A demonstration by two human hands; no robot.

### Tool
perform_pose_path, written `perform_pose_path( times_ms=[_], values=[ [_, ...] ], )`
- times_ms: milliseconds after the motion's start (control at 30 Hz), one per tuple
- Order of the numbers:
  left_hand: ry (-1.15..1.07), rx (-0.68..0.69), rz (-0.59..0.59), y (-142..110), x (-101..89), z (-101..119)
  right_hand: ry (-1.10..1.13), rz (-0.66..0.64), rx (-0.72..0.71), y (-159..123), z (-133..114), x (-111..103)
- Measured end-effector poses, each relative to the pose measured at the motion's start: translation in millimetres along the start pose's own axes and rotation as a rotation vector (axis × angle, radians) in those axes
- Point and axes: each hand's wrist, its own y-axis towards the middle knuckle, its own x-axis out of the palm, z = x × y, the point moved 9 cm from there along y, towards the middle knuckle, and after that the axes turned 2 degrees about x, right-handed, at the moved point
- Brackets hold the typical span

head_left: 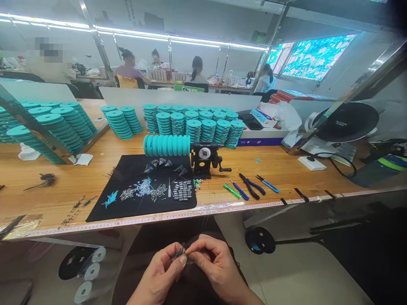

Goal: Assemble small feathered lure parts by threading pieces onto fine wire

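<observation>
Left hand [160, 271] and right hand [216, 264] pinch a tiny dark feathered bit [179, 251] above the lap, just off the worktop's [63, 199] front edge.

Both hands are closed on it at the fingertips, a tight hold that seems suited to something so fine. Past the tape measure [143, 218] along that edge, a black mat [104, 207] keeps feathers and small metal parts together, its dark surface setting them apart. Beyond the mat's right side lie pliers [251, 186]; at its back corner, a hand-cranked winder [203, 156] carries a row of teal spools [167, 145]. More stacks stand farther back, and people [129, 70] sit across the room.
</observation>
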Motion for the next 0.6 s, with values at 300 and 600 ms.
perform_pose_path(
  times_ms=[300, 600],
  values=[
    [-0.024, 0.002, -0.020, -1.0, 1.3, 1.5, -0.011, 0.010, 0.062, -0.6, 15.2, -4.3],
    [-0.033, -0.011, -0.034, 0.5, 1.0, -6.1, 0.007, -0.014, 0.064, -1.5, 13.3, -4.1]
  ],
)
